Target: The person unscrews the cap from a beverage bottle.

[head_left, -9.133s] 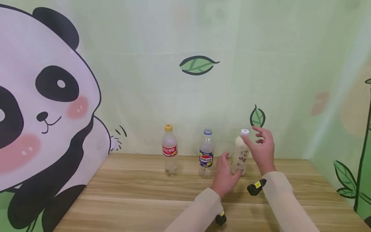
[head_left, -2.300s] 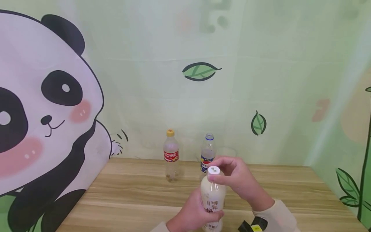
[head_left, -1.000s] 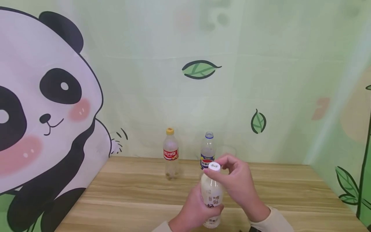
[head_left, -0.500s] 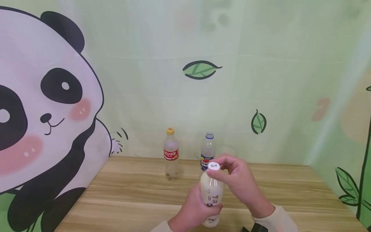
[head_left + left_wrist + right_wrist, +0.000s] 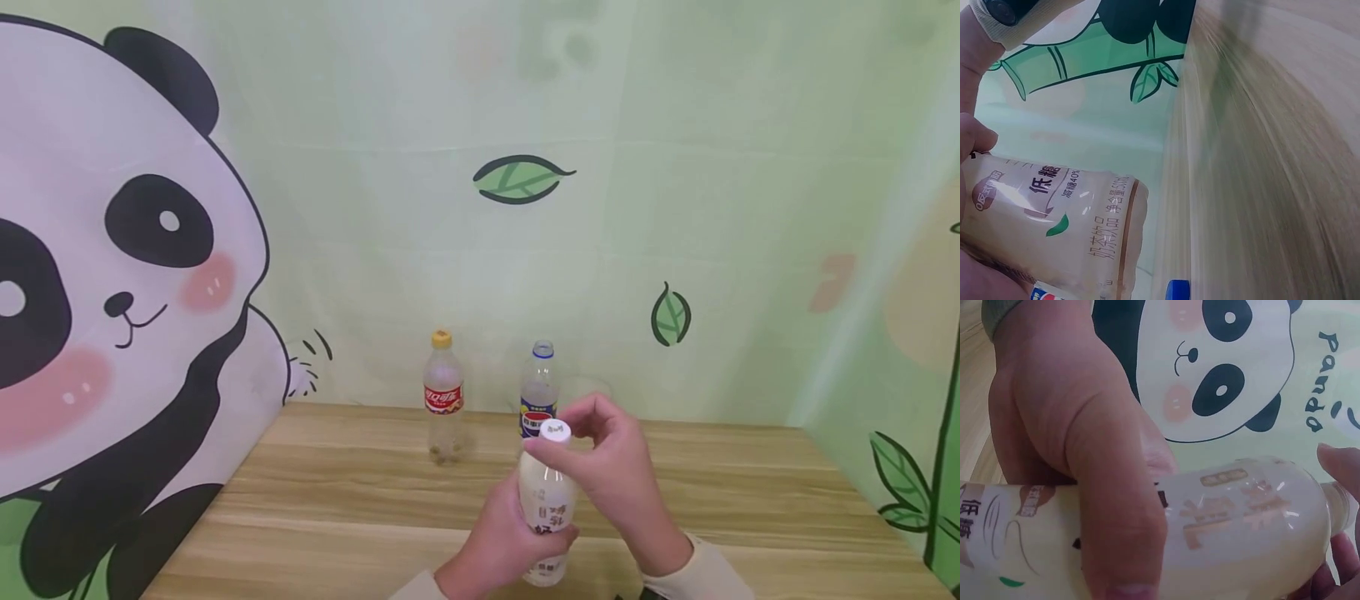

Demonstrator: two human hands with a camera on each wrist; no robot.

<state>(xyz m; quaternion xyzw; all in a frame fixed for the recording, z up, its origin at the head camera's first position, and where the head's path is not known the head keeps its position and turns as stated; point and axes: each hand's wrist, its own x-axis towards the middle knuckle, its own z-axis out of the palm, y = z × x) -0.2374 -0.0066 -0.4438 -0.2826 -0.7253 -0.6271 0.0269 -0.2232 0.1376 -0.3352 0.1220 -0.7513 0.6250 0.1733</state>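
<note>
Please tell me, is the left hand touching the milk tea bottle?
Touching. The right wrist view shows it: the left hand curls round the body of the milk tea bottle, with no gap visible.

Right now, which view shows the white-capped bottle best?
The head view, because the bottle appears from cap to base. The left wrist view shows only its lower part; the right wrist view lacks its base.

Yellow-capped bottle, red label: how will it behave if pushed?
The yellow-capped bottle is probably light: its clear walls show no obvious liquid. Standing tall and narrow, it would likely tip if pushed near the top. Its round body might roll once down.
</note>
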